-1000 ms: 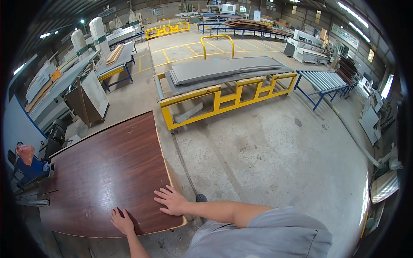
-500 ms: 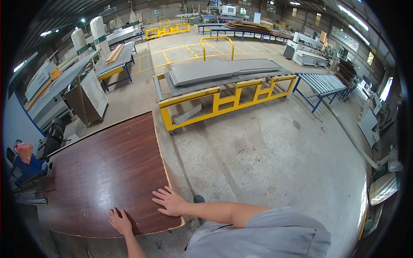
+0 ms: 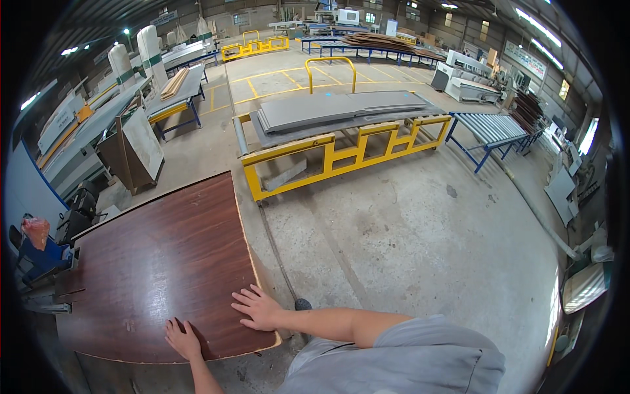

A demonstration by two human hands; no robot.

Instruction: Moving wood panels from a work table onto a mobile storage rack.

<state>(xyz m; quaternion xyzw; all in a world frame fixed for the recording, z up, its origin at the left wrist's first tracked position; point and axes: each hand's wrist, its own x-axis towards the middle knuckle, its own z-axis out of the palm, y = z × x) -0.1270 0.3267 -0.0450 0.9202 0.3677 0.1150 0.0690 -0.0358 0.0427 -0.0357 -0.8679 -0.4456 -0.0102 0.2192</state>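
Observation:
A broad, dark red-brown wood-grain board (image 3: pixel 170 256) lies at the left, with a pale raw edge along its right and near sides. My left hand (image 3: pixel 183 337) rests on it close to the near edge, fingers spread. Farther right, my right hand (image 3: pixel 258 308) presses flat near the board's right corner, its fingers also apart. Neither hand grips anything; both palms are on the top surface. A narrow dark slit marks the board's left part.
Beyond the board stands a yellow-framed roller cart (image 3: pixel 289 187) stacked with grey panels (image 3: pixel 341 108). A blue-legged roller conveyor (image 3: pixel 492 127) is at its right. Leftward are a blue machine part with a pinkish-red bag (image 3: pixel 36 233) and an upright panel stand (image 3: pixel 141 154). Concrete floor (image 3: pixel 420 243) spreads rightward.

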